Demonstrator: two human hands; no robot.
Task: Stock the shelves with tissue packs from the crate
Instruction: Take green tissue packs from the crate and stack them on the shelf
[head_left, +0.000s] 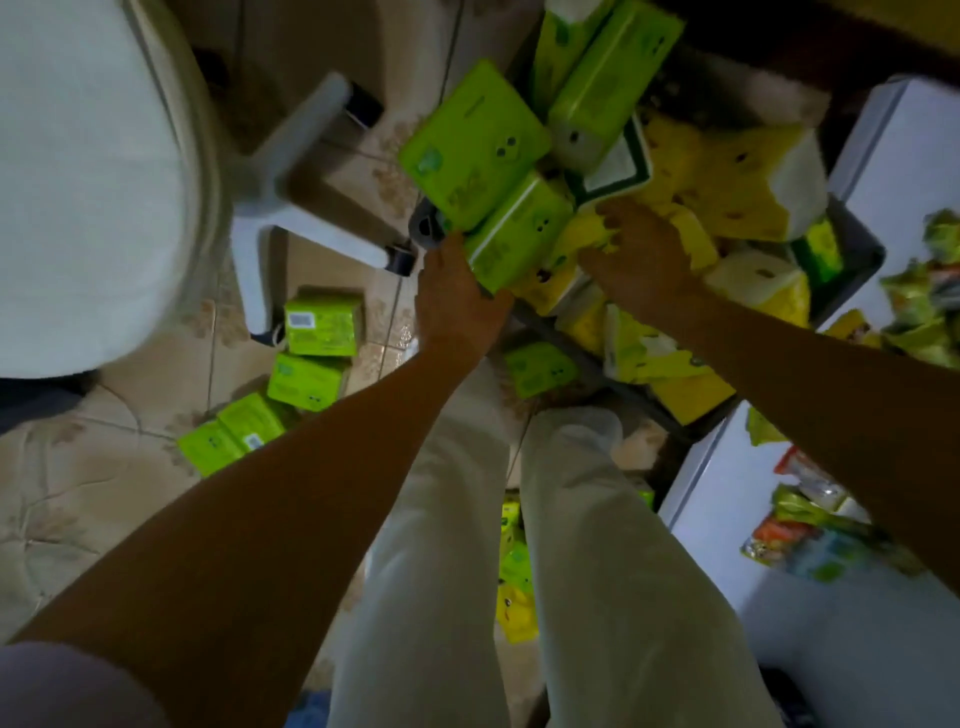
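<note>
Left hand (457, 304) grasping green tissue pack (517, 234) (print blurred), right hand (641, 257) on yellow packs (727, 166), grip unclear

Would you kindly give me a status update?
Left hand grips green pack. Right hand on yellow packs in crate, grip unclear. Loose green packs on floor.

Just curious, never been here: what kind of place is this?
Probably a small shop or its stockroom: a crate heaped with tissue packs, and white shelves holding packaged snacks.
</note>
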